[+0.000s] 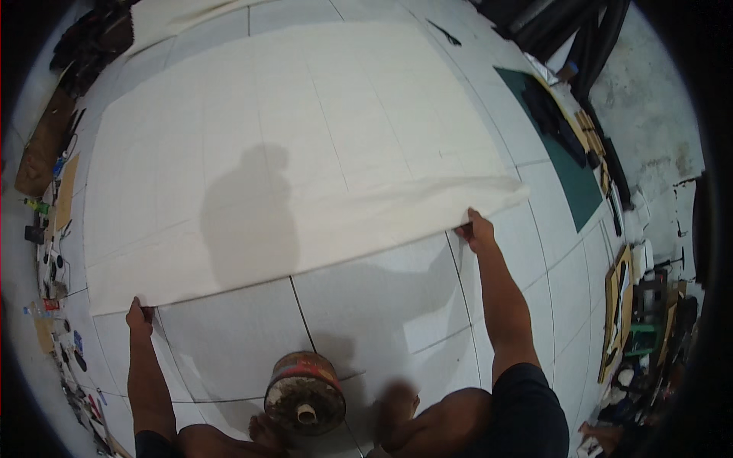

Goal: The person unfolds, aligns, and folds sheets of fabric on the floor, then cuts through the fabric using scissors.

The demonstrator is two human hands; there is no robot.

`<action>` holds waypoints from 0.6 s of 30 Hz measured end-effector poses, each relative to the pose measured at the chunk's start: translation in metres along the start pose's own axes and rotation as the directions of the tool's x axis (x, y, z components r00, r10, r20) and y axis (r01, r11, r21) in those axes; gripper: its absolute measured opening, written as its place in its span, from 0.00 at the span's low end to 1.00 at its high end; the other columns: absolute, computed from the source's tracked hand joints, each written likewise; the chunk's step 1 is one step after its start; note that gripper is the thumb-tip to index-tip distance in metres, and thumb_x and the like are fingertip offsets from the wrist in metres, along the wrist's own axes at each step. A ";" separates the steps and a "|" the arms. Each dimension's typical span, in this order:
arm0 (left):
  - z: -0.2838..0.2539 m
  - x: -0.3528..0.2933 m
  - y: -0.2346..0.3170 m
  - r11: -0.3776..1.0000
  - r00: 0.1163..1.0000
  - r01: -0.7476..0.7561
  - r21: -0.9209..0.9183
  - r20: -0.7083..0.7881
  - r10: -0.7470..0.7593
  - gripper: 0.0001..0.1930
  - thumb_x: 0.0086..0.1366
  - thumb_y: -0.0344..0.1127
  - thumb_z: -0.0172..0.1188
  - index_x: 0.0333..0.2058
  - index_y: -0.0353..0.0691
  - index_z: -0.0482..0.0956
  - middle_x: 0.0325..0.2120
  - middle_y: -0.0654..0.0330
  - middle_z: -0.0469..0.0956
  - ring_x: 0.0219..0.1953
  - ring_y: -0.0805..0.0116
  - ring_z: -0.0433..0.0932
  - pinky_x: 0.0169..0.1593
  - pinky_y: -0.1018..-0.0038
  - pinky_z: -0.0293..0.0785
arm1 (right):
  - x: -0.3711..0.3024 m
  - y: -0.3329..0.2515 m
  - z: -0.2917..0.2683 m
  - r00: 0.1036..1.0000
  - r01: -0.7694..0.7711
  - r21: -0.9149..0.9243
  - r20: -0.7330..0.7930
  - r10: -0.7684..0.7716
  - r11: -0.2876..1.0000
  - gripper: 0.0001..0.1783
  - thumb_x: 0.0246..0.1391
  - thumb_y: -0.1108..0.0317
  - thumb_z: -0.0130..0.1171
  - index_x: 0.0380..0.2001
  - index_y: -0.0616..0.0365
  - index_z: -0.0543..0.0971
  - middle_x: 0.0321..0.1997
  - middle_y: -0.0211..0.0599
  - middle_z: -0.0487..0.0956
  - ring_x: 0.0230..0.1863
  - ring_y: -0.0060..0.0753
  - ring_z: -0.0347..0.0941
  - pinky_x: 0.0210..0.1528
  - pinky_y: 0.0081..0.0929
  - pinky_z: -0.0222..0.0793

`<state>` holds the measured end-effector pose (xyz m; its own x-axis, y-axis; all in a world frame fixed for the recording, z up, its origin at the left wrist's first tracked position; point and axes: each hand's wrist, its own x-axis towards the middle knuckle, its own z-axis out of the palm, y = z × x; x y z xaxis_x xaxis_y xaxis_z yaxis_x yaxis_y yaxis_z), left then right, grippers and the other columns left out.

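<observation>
A large sheet of cream fabric lies spread over the tiled floor, with faint straight lines across it. Its near edge is folded or lifted into a band that slants up toward the right. My left hand pinches that edge close to the left corner. Farther right, my right hand grips the same edge a little short of the right corner, where the cloth bulges in a soft fold. Both arms reach well apart. The fingertips under the cloth are partly hidden. My shadow falls on the middle of the fabric.
A round, stained can-like drum with a short tube on top stands between my feet. At right lies a green cutting mat with dark pieces on it. Scissors rest beyond the fabric. Tools, bottles and rolls line both walls.
</observation>
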<state>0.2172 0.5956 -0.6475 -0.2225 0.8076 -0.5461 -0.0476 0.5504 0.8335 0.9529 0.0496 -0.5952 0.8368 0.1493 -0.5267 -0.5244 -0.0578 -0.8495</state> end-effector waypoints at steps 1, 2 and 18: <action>-0.023 0.010 0.014 0.999 0.999 -0.032 -0.008 0.025 0.033 0.12 0.63 0.37 0.56 0.39 0.35 0.74 0.29 0.59 0.76 0.30 0.67 0.77 0.33 0.73 0.76 | -0.001 0.003 0.017 1.000 0.012 0.054 0.001 -0.012 0.998 0.20 0.54 0.65 0.54 0.45 0.68 0.67 0.41 0.47 0.75 0.34 0.41 0.77 0.29 0.37 0.78; -0.022 0.010 0.013 0.999 0.999 -0.031 -0.027 0.024 0.031 0.12 0.63 0.37 0.56 0.39 0.35 0.74 0.29 0.59 0.76 0.30 0.67 0.77 0.33 0.73 0.76 | -0.005 0.001 0.016 0.999 0.035 0.086 -0.032 -0.032 0.996 0.20 0.52 0.67 0.54 0.45 0.67 0.66 0.41 0.48 0.74 0.34 0.42 0.76 0.29 0.38 0.78; -0.045 -0.058 -0.005 0.991 0.978 -0.130 0.029 -0.160 0.133 0.19 0.53 0.31 0.57 0.42 0.41 0.60 0.25 0.62 0.67 0.17 0.74 0.66 0.17 0.80 0.64 | -0.046 -0.010 -0.029 0.959 0.157 -0.095 -0.223 -0.175 0.983 0.23 0.47 0.70 0.55 0.47 0.60 0.61 0.41 0.45 0.71 0.37 0.41 0.73 0.28 0.38 0.73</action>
<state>0.1865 0.5363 -0.6161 -0.3798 0.8293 -0.4098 0.0103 0.4468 0.8946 0.9246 0.0146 -0.5636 0.9292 -0.0669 -0.3634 -0.3692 -0.1274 -0.9206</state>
